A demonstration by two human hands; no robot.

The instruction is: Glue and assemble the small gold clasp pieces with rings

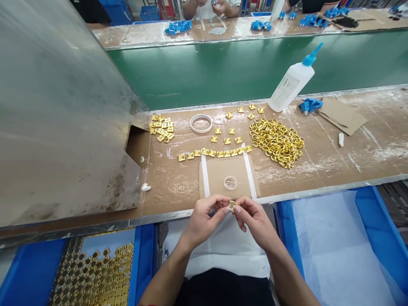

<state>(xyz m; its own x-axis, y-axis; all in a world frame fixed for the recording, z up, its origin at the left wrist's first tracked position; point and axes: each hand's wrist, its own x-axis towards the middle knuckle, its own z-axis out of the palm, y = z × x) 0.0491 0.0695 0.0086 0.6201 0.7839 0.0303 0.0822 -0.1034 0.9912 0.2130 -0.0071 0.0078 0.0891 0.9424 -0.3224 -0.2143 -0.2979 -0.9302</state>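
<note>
Between the fingertips of my left hand (205,216) and my right hand (253,216) is a small gold metal piece (232,205), pinched by both just off the bench's front edge. Its exact kind is partly hidden by my fingers. Beyond it, a small clear dish (230,182) with something thin in it sits on a taped cardboard pad (216,174). A row of gold square pieces (220,154) runs along the pad's far side, with more scattered behind. To their right lies a heap of gold rings (277,142).
A white bottle with a blue nozzle (290,85) leans at the back, near a blue bundle (310,106) and cardboard pieces (344,114). A tape roll (201,123) lies left of centre beside a metal housing (63,106). Blue bins (287,229) flank me. Another person (210,8) works opposite.
</note>
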